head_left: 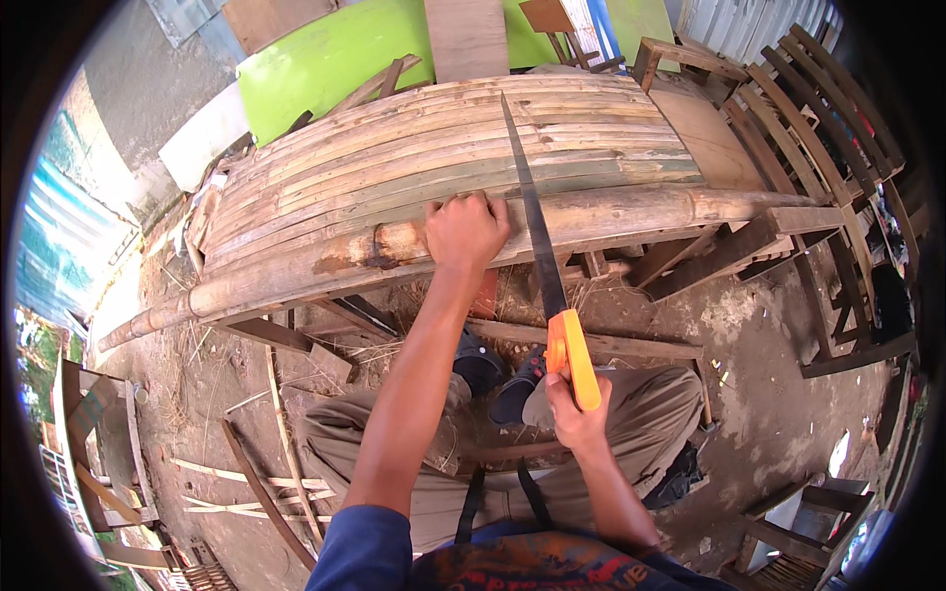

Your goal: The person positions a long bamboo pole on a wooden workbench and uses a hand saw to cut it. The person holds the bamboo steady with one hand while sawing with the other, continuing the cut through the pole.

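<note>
A thick bamboo pole lies along the near edge of a slatted bamboo bench top. My left hand is closed over the pole near its middle, just right of a dark, stained node. In my right hand is a handsaw, gripped by its orange handle. The long dark blade points away from me and crosses the pole a little right of my left hand. Whether the teeth touch the pole, I cannot tell. The fingertips of my left hand are hidden behind the pole.
Wooden frames stand stacked at the right, close to the pole's right end. A green panel leans behind the bench. Thin bamboo strips lie on the dirt floor at left. A small wooden frame sits at lower right.
</note>
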`<act>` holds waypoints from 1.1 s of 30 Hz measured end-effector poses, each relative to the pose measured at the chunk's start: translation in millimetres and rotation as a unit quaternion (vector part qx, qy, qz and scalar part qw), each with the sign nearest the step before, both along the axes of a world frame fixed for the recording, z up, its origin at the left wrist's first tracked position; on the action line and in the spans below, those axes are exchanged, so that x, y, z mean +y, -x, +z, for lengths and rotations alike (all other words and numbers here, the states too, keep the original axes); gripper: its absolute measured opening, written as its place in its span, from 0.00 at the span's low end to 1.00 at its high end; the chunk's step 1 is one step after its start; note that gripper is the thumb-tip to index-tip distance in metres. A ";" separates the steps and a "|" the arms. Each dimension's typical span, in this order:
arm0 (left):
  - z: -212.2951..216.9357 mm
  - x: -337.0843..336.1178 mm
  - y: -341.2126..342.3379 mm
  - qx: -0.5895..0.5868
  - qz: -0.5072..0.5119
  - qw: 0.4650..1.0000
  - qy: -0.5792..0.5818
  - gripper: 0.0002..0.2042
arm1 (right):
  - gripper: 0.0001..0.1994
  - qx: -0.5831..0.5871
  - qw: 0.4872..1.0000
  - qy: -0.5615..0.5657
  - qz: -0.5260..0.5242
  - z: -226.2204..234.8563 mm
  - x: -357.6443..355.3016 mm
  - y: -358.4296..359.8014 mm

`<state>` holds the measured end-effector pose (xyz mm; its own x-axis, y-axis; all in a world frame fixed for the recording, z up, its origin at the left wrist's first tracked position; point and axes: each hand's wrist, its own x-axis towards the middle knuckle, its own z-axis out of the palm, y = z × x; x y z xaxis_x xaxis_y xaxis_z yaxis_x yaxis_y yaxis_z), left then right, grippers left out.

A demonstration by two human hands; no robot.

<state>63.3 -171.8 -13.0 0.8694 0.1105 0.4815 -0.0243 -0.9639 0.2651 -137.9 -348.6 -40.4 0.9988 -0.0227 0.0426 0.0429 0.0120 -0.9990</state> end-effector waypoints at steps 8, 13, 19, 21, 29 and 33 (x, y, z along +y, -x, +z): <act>-2.0 1.1 -0.8 -0.035 0.015 0.999 0.014 0.18 | 0.11 -0.030 0.999 0.027 -0.009 -34.7 15.6 -0.9; -7.5 1.6 1.7 -0.056 0.000 0.998 -0.003 0.17 | 0.11 -0.086 0.995 0.048 -0.014 -27.4 26.4 6.0; -6.7 0.7 2.6 -0.047 0.003 0.999 0.003 0.18 | 0.14 -0.069 0.996 0.051 -0.002 0.0 27.2 3.6; -3.4 -1.0 1.2 -0.025 0.008 1.000 -0.013 0.19 | 0.14 -0.021 0.997 0.070 -0.020 6.2 28.5 3.2; 15.1 0.4 0.1 0.110 0.013 0.994 0.003 0.24 | 0.12 -0.091 0.988 0.105 -0.062 -24.7 15.5 38.4; 13.5 -2.4 3.1 0.099 0.019 0.995 0.011 0.24 | 0.07 -0.132 0.972 0.180 -0.075 -42.5 -14.0 98.5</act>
